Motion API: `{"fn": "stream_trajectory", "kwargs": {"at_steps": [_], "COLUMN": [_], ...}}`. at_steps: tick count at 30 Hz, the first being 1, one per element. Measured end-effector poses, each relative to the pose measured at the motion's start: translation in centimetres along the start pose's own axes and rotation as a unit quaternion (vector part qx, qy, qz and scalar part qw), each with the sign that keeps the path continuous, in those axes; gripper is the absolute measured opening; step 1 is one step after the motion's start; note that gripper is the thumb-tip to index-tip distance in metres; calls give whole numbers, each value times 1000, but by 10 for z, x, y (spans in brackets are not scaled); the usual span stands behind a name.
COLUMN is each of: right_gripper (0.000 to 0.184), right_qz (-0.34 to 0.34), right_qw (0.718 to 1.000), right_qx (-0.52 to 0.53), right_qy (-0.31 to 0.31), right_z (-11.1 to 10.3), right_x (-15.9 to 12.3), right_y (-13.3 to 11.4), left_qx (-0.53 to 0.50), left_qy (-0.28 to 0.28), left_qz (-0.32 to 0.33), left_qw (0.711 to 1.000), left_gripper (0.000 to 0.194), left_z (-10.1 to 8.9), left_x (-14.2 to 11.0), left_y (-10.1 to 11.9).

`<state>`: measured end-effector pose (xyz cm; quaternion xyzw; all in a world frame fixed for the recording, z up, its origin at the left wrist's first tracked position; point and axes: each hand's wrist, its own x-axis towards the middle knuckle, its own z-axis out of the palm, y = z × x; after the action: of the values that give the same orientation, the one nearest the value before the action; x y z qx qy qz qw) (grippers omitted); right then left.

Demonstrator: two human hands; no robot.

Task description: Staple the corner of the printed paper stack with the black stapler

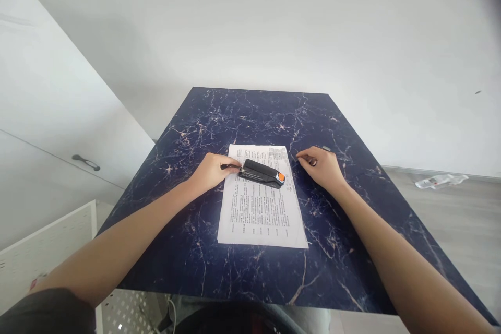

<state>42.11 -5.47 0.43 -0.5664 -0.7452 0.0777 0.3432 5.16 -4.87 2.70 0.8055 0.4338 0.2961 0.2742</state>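
Observation:
A black stapler [261,174] with an orange and white mark near its right end lies on printed sheets of paper [262,219]. At its left end, my left hand [215,168] is closed, thumb and fingers pinching a dark part there. To the right of the sheets, my right hand [321,166] rests low over the table with fingers curled in and the thumb and index finger close together. Whether it holds something small I cannot make out. A small dark thing shows just behind its knuckles, mostly hidden.
The dark blue marble-patterned table [250,115] reaches to the white wall [274,26]. A white cabinet with a black handle [86,162] stands at the left, above a white perforated panel [47,250]. Clear plastic packaging [440,181] lies on the floor at right.

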Motion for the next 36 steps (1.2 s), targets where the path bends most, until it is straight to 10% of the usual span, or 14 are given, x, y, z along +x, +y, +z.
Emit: {"fn": "stream_trajectory", "kwargs": {"at_steps": [16, 23, 36], "right_gripper": [20, 56, 64], "right_qz": [14, 1, 4], "right_qw": [999, 962, 973], "right_qx": [37, 211, 143], "right_qy": [-2, -173, -180], "right_z": [-6, 3, 20], "right_x": [-1, -12, -16], "right_y": [-15, -59, -72], "left_qx": [-15, -43, 167], "left_qy": [-28, -169, -83], "left_qz": [-3, 17, 126], "left_qw": [999, 984, 974], "left_gripper": [38, 35, 24], "left_z": [-16, -49, 13], "left_x": [6, 15, 25], "left_y": [-12, -43, -23]}}
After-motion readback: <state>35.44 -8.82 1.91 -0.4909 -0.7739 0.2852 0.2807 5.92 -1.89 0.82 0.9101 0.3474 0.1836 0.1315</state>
